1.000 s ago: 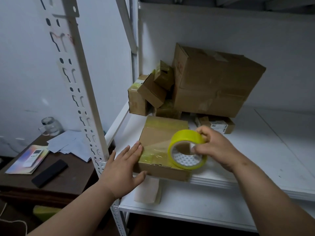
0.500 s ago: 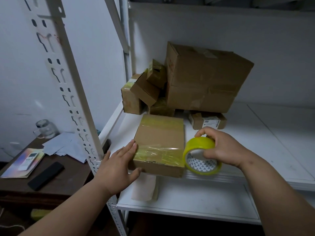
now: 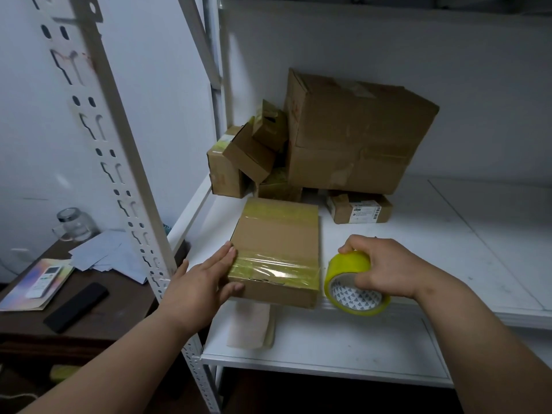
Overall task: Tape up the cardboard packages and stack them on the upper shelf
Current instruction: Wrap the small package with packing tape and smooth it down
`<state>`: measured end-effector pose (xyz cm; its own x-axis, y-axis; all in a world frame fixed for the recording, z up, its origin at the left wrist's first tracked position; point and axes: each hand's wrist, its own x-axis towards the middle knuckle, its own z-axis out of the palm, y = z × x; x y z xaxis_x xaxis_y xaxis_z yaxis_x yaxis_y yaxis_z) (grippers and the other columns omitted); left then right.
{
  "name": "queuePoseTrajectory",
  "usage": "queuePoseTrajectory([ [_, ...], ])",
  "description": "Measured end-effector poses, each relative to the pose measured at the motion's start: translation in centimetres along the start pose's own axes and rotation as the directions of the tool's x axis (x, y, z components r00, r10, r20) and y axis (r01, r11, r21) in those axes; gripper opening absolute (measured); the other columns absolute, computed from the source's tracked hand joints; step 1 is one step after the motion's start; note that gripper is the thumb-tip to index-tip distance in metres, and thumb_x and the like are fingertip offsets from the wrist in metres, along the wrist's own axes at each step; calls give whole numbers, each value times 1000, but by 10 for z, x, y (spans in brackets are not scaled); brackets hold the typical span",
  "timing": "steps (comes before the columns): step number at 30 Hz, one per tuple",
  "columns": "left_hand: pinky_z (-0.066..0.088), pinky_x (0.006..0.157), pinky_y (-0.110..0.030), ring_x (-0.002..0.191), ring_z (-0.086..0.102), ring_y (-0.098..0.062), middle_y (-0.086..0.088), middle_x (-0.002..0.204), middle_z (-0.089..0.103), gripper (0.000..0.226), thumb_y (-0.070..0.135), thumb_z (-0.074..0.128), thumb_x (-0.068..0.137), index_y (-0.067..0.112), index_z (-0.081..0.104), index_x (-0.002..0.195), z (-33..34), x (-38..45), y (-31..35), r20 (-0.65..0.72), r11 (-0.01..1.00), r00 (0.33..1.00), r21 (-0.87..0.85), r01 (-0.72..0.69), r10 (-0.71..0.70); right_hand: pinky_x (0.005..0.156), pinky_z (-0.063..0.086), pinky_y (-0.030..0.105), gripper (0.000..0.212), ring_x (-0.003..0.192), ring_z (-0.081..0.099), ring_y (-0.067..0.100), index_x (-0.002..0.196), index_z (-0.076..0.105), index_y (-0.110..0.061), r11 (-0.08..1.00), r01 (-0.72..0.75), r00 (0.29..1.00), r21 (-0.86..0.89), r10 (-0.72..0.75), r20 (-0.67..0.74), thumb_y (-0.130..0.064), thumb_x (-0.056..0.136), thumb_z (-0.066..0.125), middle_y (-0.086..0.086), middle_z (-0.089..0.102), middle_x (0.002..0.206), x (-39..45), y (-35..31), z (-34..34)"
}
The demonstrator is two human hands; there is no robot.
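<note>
Left hand (image 3: 198,286) lies flat with straight fingers against the 9 o'clock side of the taped cardboard package (image 3: 276,251) at the front edge of the white shelf (image 3: 448,246); right hand (image 3: 385,268) curls around the yellow tape roll (image 3: 354,286) just at the package's 3 o'clock, its core printed with a repeating logo too small to read. At 12 o'clock sits a pile of cardboard boxes (image 3: 343,135), and a flat box (image 3: 360,209) carries a white barcode label, text probably unreadable. At 9 o'clock, a dark wooden table (image 3: 119,297) holds a glass jar (image 3: 74,224), papers (image 3: 101,255) and a black remote (image 3: 76,306), white wall behind.
</note>
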<state>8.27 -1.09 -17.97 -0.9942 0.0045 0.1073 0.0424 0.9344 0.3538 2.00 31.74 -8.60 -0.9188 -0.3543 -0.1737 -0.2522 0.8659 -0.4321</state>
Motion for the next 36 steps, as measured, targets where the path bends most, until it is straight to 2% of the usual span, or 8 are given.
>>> queuePoseTrajectory([
  [5,16,121,-51,142,36,-10,29,156,10,69,60,51,92,40,26,153,-2,1,1,2,999,1000,52,-15,15,90,50,35,48,102,52,15,118,54,-44,996,5,1000,-86,-3,19,-39,74,71,-24,45,94,1,1,5],
  [9,21,118,-55,144,35,-25,9,158,33,75,70,32,85,31,44,147,-9,1,5,-86,959,988,265,-101,128,91,49,38,57,107,52,19,123,47,-45,986,-11,999,-167,19,44,-39,70,65,-10,54,117,2,-3,6],
  [11,15,121,-50,149,24,-23,1,161,27,81,67,34,82,24,38,150,-10,2,10,-96,937,973,305,-170,208,96,44,36,65,115,50,23,133,40,-45,958,-20,997,-288,40,64,-39,73,65,-4,50,129,1,-10,7],
  [14,8,123,-38,150,12,-17,0,163,13,84,67,35,87,21,22,156,-4,7,19,-69,916,948,287,-279,311,121,16,44,93,148,20,26,156,12,-37,874,20,997,-486,17,72,-54,76,57,3,20,162,-4,-32,11],
  [18,21,113,-36,137,46,-25,-9,147,50,70,57,31,95,10,50,143,12,11,31,-24,862,929,384,-331,368,123,-10,46,103,152,-16,18,158,-8,-19,862,232,968,-450,-250,20,-51,81,53,3,-16,165,-10,-80,59],
  [23,23,112,-32,134,50,-21,-6,145,52,60,48,31,97,13,54,140,16,13,23,-44,869,926,366,-333,374,122,-11,44,91,151,-19,26,156,-10,-5,868,203,971,-454,-240,-24,-33,92,48,14,-20,164,-8,-102,122],
  [30,30,115,-29,132,52,-19,-2,144,54,62,54,34,93,17,57,138,11,16,23,2,881,942,354,-313,334,121,-13,34,80,153,-11,21,157,-6,-7,886,102,989,-452,-138,-48,-28,97,41,11,-15,165,-18,-74,93],
  [36,43,106,-41,128,56,-24,-4,137,60,66,56,39,85,15,63,131,3,20,31,6,873,941,374,-315,337,121,-13,43,79,152,-11,31,155,-10,0,866,-7,994,-500,-50,-100,-31,99,37,21,-14,163,-14,-86,102],
])
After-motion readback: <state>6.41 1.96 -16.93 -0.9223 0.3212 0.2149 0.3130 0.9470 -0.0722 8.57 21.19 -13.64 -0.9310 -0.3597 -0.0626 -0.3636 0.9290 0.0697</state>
